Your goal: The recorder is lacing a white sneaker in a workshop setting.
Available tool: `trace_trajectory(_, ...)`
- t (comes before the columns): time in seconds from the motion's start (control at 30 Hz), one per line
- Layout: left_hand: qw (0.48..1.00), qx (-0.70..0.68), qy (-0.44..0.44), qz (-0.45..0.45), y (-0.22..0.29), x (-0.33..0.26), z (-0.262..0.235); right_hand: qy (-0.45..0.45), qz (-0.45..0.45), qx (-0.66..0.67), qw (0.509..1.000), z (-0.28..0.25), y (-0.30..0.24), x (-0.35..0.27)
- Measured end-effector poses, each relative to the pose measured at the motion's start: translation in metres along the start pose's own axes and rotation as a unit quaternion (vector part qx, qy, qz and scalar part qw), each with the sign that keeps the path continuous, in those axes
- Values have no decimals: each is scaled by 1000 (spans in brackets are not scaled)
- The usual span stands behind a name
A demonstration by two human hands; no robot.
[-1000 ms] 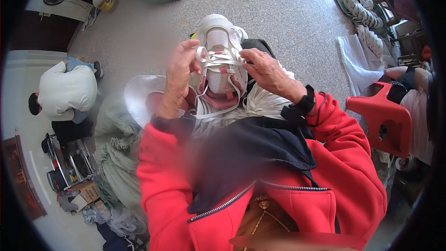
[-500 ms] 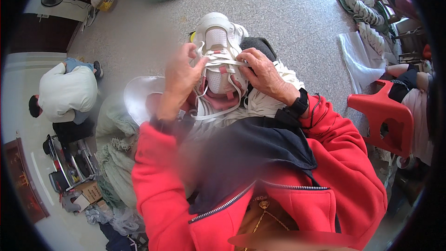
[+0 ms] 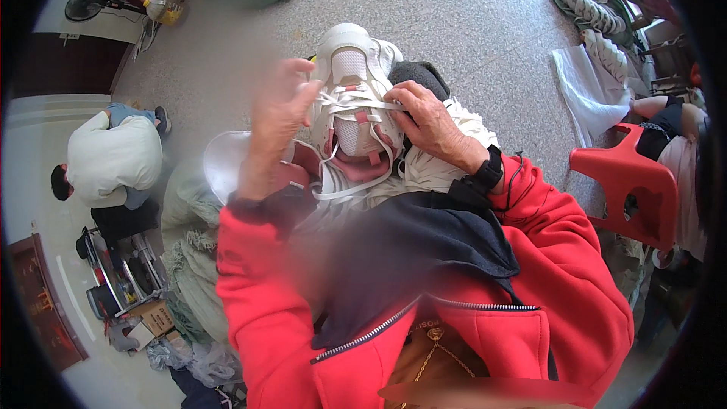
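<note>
A white sneaker (image 3: 350, 38) with pink lining and pink lace loops lies in front of me, toe pointing away. Flat white shoelaces (image 3: 350, 103) cross over its tongue. My right hand (image 3: 433, 123) is on the shoe's right side, thumb and forefinger pinching a lace. To the left of the shoe is my left hand (image 3: 274, 117), smeared by motion; a lace runs to its fingertips, which look closed on it. Under the shoe and my right wrist lies a bundle of white laces (image 3: 454, 148). Another white shoe with pink lining (image 3: 303, 163) sits by my left forearm, partly hidden.
A dark grey cloth item (image 3: 420, 77) lies beyond my right hand. A red plastic stool (image 3: 628, 182) stands at right, near another seated person. Rows of white shoes (image 3: 594, 11) lie at far right. A person in white (image 3: 113, 155) bends at left, beside sacks (image 3: 193, 257).
My left hand has moved left and slightly away from the shoe, drawing the lace with it. My right hand has stayed in nearly the same place.
</note>
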State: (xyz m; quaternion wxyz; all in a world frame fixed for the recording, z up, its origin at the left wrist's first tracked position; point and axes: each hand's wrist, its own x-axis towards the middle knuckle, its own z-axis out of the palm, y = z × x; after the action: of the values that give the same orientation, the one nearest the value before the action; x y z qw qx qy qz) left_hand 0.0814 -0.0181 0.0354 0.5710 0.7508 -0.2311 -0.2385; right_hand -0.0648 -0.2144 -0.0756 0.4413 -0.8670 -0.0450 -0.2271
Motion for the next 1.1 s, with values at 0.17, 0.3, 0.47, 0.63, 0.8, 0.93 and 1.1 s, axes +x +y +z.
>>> trace_trajectory(0.17,963,262,-32,47,18,-6,-11,-8,7,-11,1000,1,-1,-2)
trace_trajectory(0.3,892,415,-27,179,9,-5,-13,-9,3,-6,1000,1,-1,-2)
trace_trajectory(0.47,729,643,-67,224,13,-5,7,-33,25,-16,999,1,1,-3)
trace_trajectory(0.63,744,607,-84,268,-2,5,4,-30,29,-5,999,1,2,-3)
trace_trajectory(0.8,885,432,-120,129,1,12,-1,-15,42,23,999,-1,6,3)
trace_trajectory(0.93,944,242,-225,6,16,16,-8,-26,92,154,983,1,1,9)
trace_trajectory(1.1,980,6,-197,38,7,13,-14,-82,146,143,975,-3,-4,20)
